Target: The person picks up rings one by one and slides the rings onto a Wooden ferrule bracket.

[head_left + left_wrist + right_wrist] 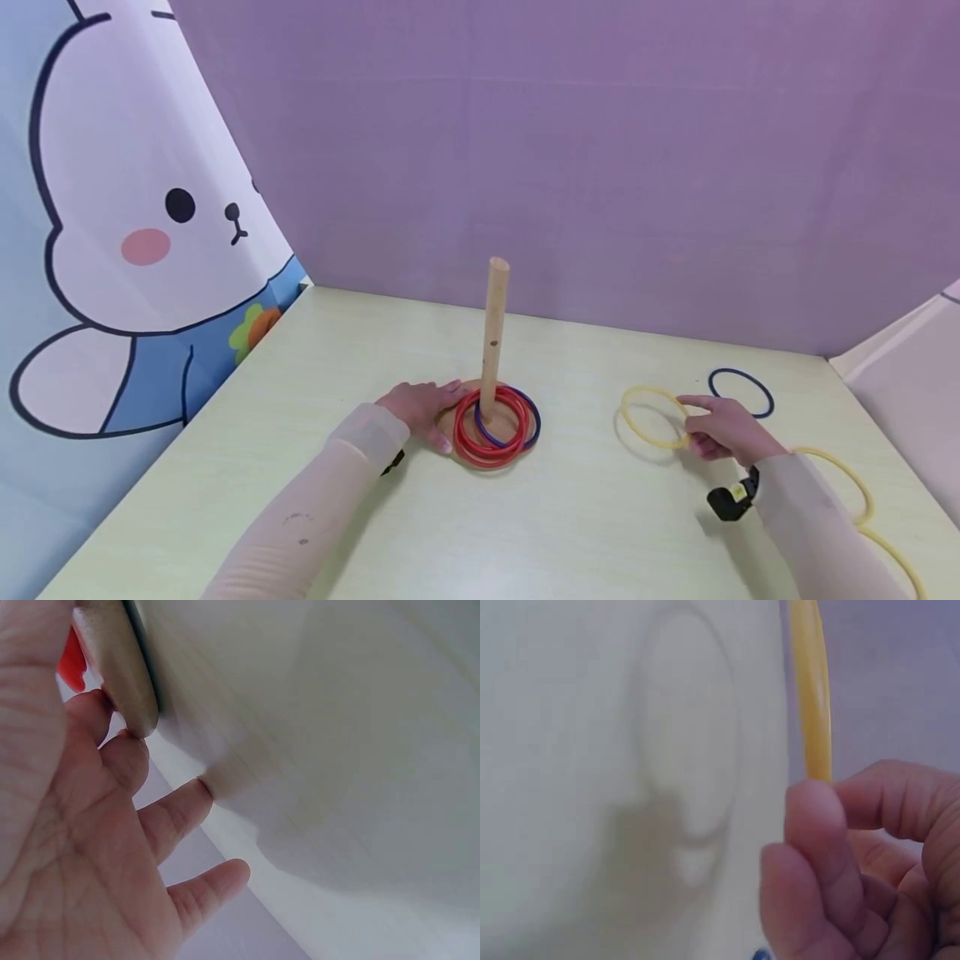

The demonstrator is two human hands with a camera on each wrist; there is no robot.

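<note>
A wooden peg (494,333) stands upright on a round wooden base (451,422) in the middle of the table. Red rings (487,454) and a blue ring (531,421) lie stacked around the peg. My left hand (422,408) rests flat with straight fingers against the base's left edge (127,690). My right hand (722,430) pinches a yellow ring (647,417), lifted slightly so that its shadow falls on the table. In the right wrist view the yellow ring (811,690) sticks up from between thumb and fingers (810,825).
A dark blue ring (741,392) lies flat beyond my right hand. Two more yellow rings (855,487) lie by my right forearm near the table's right edge. A purple wall backs the table; a rabbit-print curtain (112,250) hangs on the left.
</note>
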